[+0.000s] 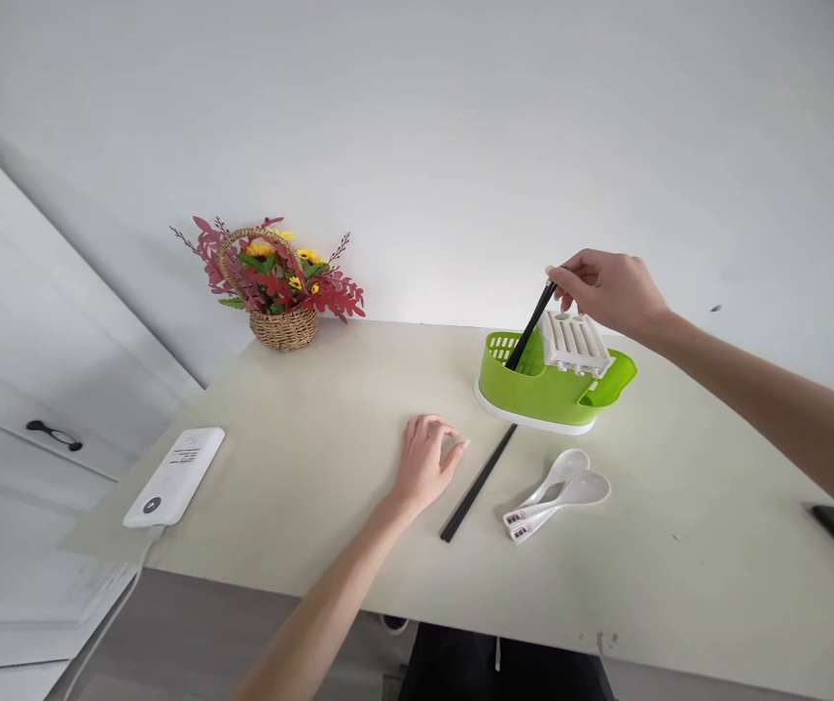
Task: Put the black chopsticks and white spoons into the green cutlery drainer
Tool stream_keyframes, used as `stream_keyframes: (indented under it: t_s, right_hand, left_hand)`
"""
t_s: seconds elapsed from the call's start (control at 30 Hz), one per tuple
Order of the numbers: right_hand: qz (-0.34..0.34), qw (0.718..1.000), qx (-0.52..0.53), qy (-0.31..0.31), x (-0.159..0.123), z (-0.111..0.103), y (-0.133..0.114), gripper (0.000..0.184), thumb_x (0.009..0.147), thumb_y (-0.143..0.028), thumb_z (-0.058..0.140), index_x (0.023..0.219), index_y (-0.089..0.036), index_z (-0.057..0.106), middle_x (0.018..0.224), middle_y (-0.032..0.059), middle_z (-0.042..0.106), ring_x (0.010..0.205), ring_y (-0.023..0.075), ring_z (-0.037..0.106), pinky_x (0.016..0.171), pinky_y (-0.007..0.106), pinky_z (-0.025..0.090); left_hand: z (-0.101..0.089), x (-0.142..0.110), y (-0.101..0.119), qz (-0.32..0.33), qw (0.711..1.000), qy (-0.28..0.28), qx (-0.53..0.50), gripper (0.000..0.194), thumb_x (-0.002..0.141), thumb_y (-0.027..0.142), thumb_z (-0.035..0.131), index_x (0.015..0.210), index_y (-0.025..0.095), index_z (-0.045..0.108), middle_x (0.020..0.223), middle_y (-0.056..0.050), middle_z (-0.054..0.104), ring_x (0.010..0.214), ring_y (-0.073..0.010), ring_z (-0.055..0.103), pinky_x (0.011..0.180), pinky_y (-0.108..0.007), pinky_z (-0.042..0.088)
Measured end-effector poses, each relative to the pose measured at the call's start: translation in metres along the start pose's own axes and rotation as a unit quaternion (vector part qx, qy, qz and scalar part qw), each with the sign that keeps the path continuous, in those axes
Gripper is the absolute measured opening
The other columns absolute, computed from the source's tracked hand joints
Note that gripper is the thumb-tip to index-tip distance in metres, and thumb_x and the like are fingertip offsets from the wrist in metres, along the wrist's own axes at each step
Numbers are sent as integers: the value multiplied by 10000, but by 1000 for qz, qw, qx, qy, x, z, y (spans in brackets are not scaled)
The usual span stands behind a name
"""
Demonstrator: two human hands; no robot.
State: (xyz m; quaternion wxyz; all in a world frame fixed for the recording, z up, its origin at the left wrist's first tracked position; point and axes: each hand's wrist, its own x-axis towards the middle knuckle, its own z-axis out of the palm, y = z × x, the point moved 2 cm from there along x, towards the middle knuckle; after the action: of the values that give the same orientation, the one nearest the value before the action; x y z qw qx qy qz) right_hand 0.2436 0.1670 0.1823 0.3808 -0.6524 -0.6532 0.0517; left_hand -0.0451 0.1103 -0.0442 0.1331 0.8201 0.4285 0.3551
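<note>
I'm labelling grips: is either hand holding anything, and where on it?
The right hand holds black chopsticks by their upper ends. The left hand holds nothing.

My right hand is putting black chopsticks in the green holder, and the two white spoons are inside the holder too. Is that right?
Not quite: the two white spoons lie on the table, as the head view shows. Your right hand does have black chopsticks in the green holder.
</note>
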Motion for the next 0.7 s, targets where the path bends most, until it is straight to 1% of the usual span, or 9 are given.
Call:
stream_keyframes:
  t_s: [0.17, 0.33, 0.43, 0.57, 0.63, 0.7]
  right_hand:
    - [6, 1000, -1, -26, 6, 15, 2, 255, 974, -436, 630, 851, -223, 699, 776, 48, 774, 715, 214, 714, 715, 363, 550]
    - [10, 997, -19, -74, 13, 25, 5, 253, 981, -438, 623, 843, -236, 688, 780, 28, 780, 713, 199, 722, 733, 354, 554]
    - [4, 997, -25, -78, 17, 29, 8, 265, 980, -457, 613, 847, -240, 686, 769, 32, 776, 711, 204, 718, 720, 357, 557]
    - [7, 997, -36, -60, 19, 31, 8, 259, 977, -444, 594, 862, -233, 691, 778, 56, 774, 711, 224, 712, 731, 387, 559]
    - [17, 998, -62, -28, 18, 30, 5, 248, 981, -421, 583, 983, -204, 704, 857, 78, 788, 741, 236, 709, 750, 410, 550]
    - [4, 995, -97, 21, 13, 27, -2, 291, 981, -398, 576, 1133, -177, 689, 961, 101, 793, 794, 254, 699, 748, 423, 528]
  left_hand:
    - [0, -1, 2, 1, 1000, -6, -2, 121, 1033, 352, 616, 1063, 237, 633, 1200, -92, 613, 1225, -276, 532, 1091, -506, 447]
    - [1, -1, 3, 2, 1000, -12, -3, 113, 1030, 348, 620, 1057, 239, 633, 1211, -91, 613, 1233, -279, 532, 1088, -501, 454]
    - [1, -1, 3, 5, 1000, -13, -1, 115, 1031, 350, 617, 1056, 239, 635, 1211, -93, 612, 1234, -280, 534, 1093, -502, 453]
    - [2, -1, 3, 4, 1000, -12, 1, 118, 1029, 357, 620, 1053, 243, 640, 1209, -93, 609, 1236, -283, 541, 1089, -504, 457]
    - [2, -1, 3, 5, 1000, -12, 0, 123, 1031, 358, 616, 1054, 240, 639, 1207, -94, 609, 1231, -282, 541, 1089, -503, 457]
    - [2, -1, 3, 7, 1000, -12, -2, 126, 1035, 356, 610, 1055, 234, 637, 1205, -95, 610, 1228, -279, 540, 1091, -500, 456]
